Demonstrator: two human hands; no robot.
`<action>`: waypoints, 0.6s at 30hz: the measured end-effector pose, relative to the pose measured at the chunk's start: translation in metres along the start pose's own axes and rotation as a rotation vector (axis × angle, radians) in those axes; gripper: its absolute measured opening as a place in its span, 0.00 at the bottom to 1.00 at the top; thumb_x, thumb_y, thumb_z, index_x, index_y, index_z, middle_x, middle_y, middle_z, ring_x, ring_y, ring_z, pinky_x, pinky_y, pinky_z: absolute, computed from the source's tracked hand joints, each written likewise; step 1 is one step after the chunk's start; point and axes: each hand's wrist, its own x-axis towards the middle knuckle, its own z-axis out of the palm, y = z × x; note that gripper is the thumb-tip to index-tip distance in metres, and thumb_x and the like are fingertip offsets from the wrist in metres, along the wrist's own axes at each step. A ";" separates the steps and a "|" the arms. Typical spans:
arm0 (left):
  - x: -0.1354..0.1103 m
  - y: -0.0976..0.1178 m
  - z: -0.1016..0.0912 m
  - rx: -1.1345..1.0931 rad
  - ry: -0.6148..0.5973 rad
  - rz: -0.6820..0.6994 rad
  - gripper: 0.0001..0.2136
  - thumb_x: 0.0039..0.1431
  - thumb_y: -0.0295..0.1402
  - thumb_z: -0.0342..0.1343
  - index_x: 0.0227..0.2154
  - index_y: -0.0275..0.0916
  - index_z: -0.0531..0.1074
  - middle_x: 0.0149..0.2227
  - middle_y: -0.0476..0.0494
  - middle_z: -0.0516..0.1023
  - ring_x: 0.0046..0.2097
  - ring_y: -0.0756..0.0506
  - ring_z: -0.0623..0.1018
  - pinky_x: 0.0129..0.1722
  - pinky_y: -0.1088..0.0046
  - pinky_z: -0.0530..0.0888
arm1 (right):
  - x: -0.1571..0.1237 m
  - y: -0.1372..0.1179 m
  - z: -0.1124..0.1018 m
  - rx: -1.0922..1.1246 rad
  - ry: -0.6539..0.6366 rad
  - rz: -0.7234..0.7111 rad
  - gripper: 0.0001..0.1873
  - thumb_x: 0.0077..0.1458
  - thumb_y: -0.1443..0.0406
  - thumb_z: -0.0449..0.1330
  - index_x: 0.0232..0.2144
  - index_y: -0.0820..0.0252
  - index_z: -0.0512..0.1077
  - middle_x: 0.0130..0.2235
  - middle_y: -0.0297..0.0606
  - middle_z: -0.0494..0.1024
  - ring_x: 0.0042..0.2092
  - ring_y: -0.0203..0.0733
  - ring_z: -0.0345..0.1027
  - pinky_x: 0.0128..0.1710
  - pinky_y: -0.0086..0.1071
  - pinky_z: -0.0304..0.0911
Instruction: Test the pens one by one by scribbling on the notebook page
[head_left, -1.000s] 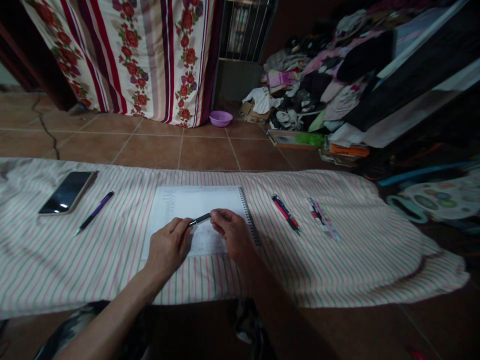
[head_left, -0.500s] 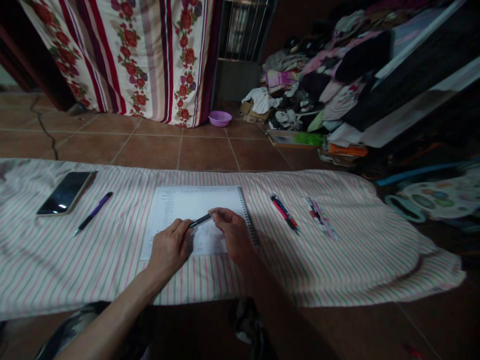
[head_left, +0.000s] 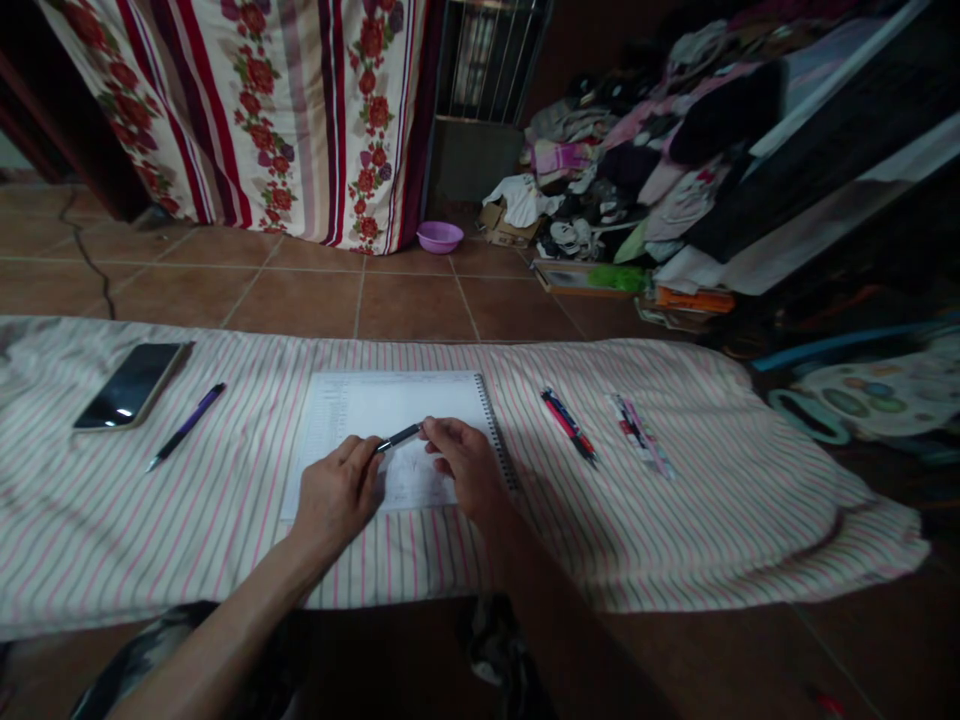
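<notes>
A dark pen (head_left: 400,437) with a silvery band stretches between my two hands, above a spiral notebook (head_left: 405,395). My left hand (head_left: 337,487) is closed on its left end. At the other end, the thumb and fingertips of my right hand (head_left: 466,462) pinch the tip. The notebook lies open at a page with printed lines and a table-like column, its wire binding along the right edge. My hands cover part of the lower page. Right of the notebook lie red and dark pens (head_left: 570,428) side by side.
A striped cloth (head_left: 420,560) covers the low surface. On the left lie a phone (head_left: 131,387) and a purple-black pen (head_left: 186,428). Pink and white pens (head_left: 643,436) rest at the right. Beyond, a purple basin (head_left: 440,237) and heaped clothes (head_left: 600,180) are on the tiled floor.
My right hand's fingers have shifted slightly at the pen's end, with the lower fingers loosening a little. The pen and my left hand have barely moved.
</notes>
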 end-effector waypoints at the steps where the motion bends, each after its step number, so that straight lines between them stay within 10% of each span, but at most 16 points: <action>1: 0.000 0.001 0.000 0.002 0.000 0.006 0.14 0.63 0.34 0.40 0.42 0.37 0.69 0.33 0.44 0.76 0.31 0.48 0.76 0.27 0.75 0.69 | 0.001 0.000 0.000 -0.008 0.000 -0.019 0.16 0.39 0.53 0.64 0.22 0.61 0.73 0.27 0.35 0.74 0.26 0.32 0.62 0.22 0.25 0.53; 18: 0.000 0.003 0.000 -0.057 -0.042 -0.004 0.14 0.63 0.34 0.39 0.41 0.38 0.69 0.32 0.45 0.75 0.31 0.48 0.76 0.27 0.75 0.70 | 0.011 0.013 -0.002 0.003 0.001 -0.164 0.10 0.38 0.60 0.62 0.25 0.60 0.76 0.19 0.29 0.67 0.24 0.31 0.56 0.26 0.28 0.54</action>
